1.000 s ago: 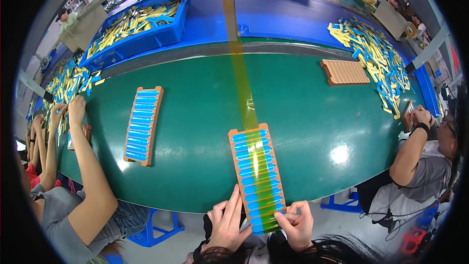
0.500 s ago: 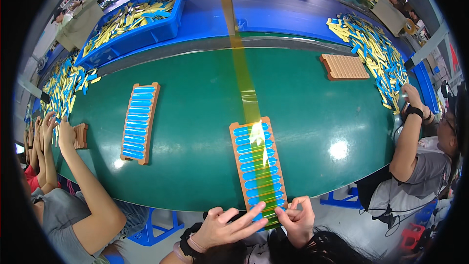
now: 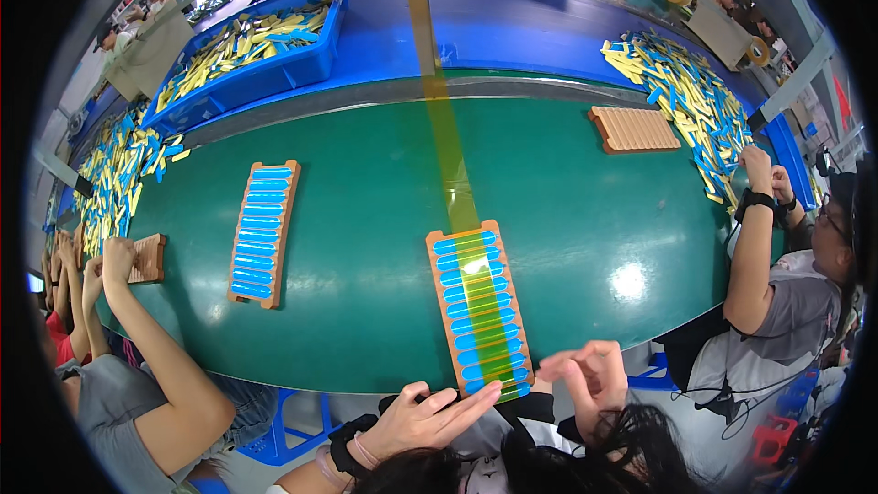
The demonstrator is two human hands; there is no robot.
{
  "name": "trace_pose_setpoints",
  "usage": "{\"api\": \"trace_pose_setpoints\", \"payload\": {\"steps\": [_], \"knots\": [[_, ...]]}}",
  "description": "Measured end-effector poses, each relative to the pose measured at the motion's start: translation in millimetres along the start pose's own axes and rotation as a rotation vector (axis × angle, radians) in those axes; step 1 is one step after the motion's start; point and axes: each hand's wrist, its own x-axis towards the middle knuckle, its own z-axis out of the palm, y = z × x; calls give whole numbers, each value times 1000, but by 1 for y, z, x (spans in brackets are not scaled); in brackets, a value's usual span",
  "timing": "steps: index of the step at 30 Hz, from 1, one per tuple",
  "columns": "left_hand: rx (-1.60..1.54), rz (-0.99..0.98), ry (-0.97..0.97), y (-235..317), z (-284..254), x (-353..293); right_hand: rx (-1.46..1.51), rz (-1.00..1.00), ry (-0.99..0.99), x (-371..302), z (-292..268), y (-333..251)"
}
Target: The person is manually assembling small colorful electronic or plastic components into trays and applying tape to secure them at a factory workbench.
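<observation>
presently: left hand (image 3: 425, 423) on yellow tape (image 3: 485, 311) over brown tray (image 3: 490, 226), pinch unclear; right hand (image 3: 593, 380) half-spread, apart; uneven pressure could crease tape.

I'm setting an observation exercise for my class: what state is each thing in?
Yellow tape: stretched down onto the taped tray
Taped tray: holding blue pieces under the tape
Untaped tray at left: holding blue pieces
Upper-right tray: grooves exposed
Blue bin: heaped with yellow and blue pieces
Left hand: fingers on the tape's near end
Right hand: beside the taped tray, visibly holding nothing
</observation>
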Motion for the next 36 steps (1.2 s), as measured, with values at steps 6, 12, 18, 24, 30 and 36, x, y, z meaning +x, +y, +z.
{"api": "trace_pose_setpoints", "payload": {"steps": [6, 12, 18, 24, 30, 36], "knots": [[128, 130, -37, -1, -18, 13, -409, -15, -338, 21, 21, -29], [115, 229, -48, -4, -22, 17, -646, 31, -421, 25, 32, -44], [-409, -277, 150, -50, -47, 55, -754, 30, -442, 22, 33, -45], [-1229, -1100, 220, -162, -7, 155, -630, -186, -493, 23, 31, -47], [-1785, -889, 173, -194, 12, 171, -771, -143, -558, 27, 40, -53], [-1666, -779, 292, -188, 10, 177, -703, -257, -534, 34, 38, -54]]}}
